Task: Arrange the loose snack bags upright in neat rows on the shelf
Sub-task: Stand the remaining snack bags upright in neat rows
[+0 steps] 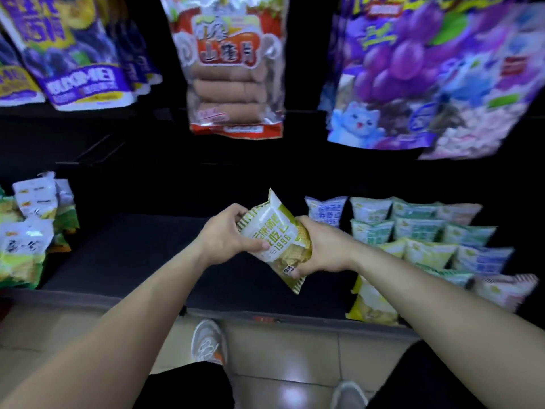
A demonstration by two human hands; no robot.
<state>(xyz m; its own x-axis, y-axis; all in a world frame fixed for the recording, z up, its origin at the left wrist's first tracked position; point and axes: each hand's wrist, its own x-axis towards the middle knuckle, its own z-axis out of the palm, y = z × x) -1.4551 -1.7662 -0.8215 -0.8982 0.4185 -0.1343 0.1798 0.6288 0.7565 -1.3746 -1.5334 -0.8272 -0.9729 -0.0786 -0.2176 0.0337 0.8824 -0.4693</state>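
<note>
Nearest to me, below both wrists, I see a pale tiled floor (pixel 265 349) and a white shoe (pixel 208 340) under the left forearm. A grey shoe (pixel 348 394) sits under the right one, with dark trouser legs on either side.

My left hand (pixel 227 234) is curled round the upper left edge of a green-and-white snack bag (pixel 277 240), thumb pressed on its printed front. My right hand (pixel 324 246) grips the bag's lower right side, fingers wrapped behind and the thumb at the bottom corner. So both hands hold the one bag between them, tilted with its top seam leaning left, in the air over the dark shelf (pixel 132 249).

Just right of the right hand stand rows of small bags (pixel 413 231) – blue, green and yellow ones, upright and packed close. A yellow bag (pixel 374 302) sits at the shelf's front edge below that wrist. Well to the left of the left hand lies a loose heap of white and green bags (pixel 29 231), leaning at odd angles.

Beyond and above the hands hang larger packs, all rather blurred. There are purple-and-yellow bags (pixel 67 54) up to the left and a red-and-white pack of brown slices (pixel 236 69) straight above. To the upper right are purple grape bags (pixel 427 69) with a blue cat printed on them.
</note>
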